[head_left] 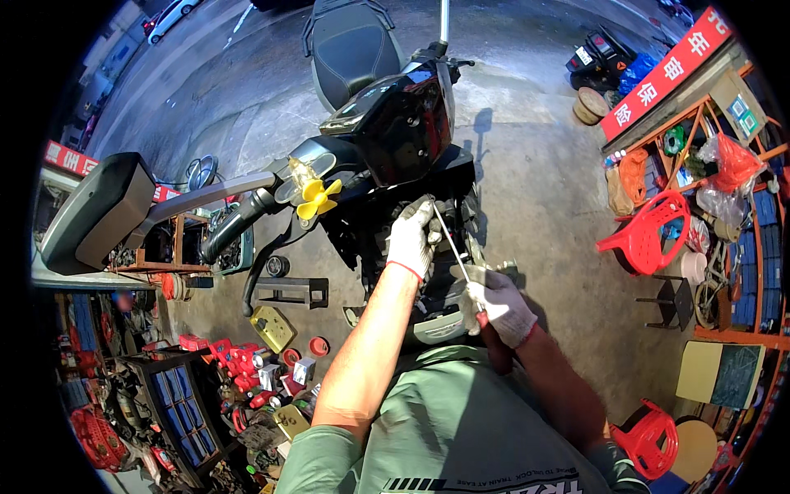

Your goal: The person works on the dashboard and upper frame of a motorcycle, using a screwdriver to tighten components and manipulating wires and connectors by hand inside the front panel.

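Both hands wear whitish work gloves with greyed fingertips. My right hand [504, 306] grips a long screwdriver [450, 240], its thin metal shaft slanting up and away to the left and its dark red handle passing below the palm. At the far end of that shaft, my left hand [411, 240] has its fingers closed in a pinch by the tip; whatever small thing they hold is hidden. The two hands are over the opened dark front of a black scooter [403, 123]. A yellow propeller-shaped ornament [318, 199] sits on its handlebar, left of my left hand.
A mirror [103, 214] and brake lever [262, 267] stick out at the left. Low on the left are a small black bench [292, 292], a yellow-green tray [272, 328] and scattered red parts. Red plastic chairs [650, 235] and loaded shelves stand at the right.
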`<action>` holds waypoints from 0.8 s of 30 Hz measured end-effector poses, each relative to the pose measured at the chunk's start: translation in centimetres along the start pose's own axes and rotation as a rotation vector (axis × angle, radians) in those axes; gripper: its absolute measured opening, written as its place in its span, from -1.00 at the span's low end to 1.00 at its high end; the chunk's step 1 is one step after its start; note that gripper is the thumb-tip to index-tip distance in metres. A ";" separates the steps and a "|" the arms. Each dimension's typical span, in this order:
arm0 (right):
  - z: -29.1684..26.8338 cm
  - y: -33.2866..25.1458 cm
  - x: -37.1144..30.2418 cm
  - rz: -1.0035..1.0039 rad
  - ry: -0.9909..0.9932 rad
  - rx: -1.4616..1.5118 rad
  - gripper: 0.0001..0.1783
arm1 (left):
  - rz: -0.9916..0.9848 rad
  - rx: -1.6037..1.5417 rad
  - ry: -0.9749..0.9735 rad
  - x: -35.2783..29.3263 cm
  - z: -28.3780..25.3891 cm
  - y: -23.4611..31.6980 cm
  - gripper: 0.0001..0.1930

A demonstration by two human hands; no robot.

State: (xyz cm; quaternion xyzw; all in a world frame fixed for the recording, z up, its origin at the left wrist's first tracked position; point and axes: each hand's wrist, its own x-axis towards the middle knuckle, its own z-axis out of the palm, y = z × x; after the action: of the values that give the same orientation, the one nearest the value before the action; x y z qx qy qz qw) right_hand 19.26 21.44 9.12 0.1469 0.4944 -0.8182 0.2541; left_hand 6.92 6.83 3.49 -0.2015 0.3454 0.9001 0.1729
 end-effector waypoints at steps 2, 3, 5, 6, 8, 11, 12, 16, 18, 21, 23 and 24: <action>0.1 0.2 0.6 -0.003 -0.009 0.026 -0.64 | 0.028 0.023 0.001 0.1 -0.1 0.0 -0.88; 0.4 0.4 0.9 -0.002 0.003 0.004 -0.65 | 0.041 0.047 -0.012 0.3 -0.6 0.2 -0.88; 0.8 0.5 1.4 -0.004 0.035 -0.043 -0.66 | 0.062 0.091 -0.044 0.5 -0.9 0.5 -0.87; 0.5 0.8 1.7 -0.035 0.037 -0.037 -0.68 | 0.061 0.091 -0.016 0.4 -0.4 0.4 -0.87; 0.6 0.6 1.9 -0.024 0.038 -0.042 -0.68 | 0.053 0.084 -0.013 0.7 -0.4 0.6 -0.86; 0.7 0.9 2.4 -0.007 0.033 -0.014 -0.66 | 0.065 0.078 0.009 0.9 -0.5 0.7 -0.87; 0.6 1.1 2.5 -0.001 0.032 0.001 -0.65 | 0.069 0.085 0.010 0.9 -0.6 0.7 -0.87; 0.5 1.2 2.9 -0.020 0.015 -0.045 -0.62 | 0.068 0.086 0.013 1.5 -1.1 0.6 -0.85; 0.8 0.8 2.7 -0.017 0.012 -0.047 -0.61 | 0.065 0.079 0.022 1.6 -1.1 0.7 -0.89; 0.8 1.1 3.1 -0.014 0.036 0.002 -0.61 | 0.067 0.045 0.046 1.9 -1.1 0.7 -0.90; 0.7 1.0 3.2 -0.016 0.032 -0.004 -0.62 | 0.085 0.040 0.064 1.7 -0.6 0.8 -0.90; 0.7 0.9 3.3 -0.017 0.031 -0.007 -0.62 | 0.101 0.051 0.072 1.4 -0.2 0.8 -0.90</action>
State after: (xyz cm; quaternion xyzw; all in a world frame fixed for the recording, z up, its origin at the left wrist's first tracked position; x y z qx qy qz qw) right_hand 17.07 19.62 7.18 0.1545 0.5022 -0.8163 0.2398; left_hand 5.40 6.39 3.10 -0.2117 0.3838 0.8908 0.1199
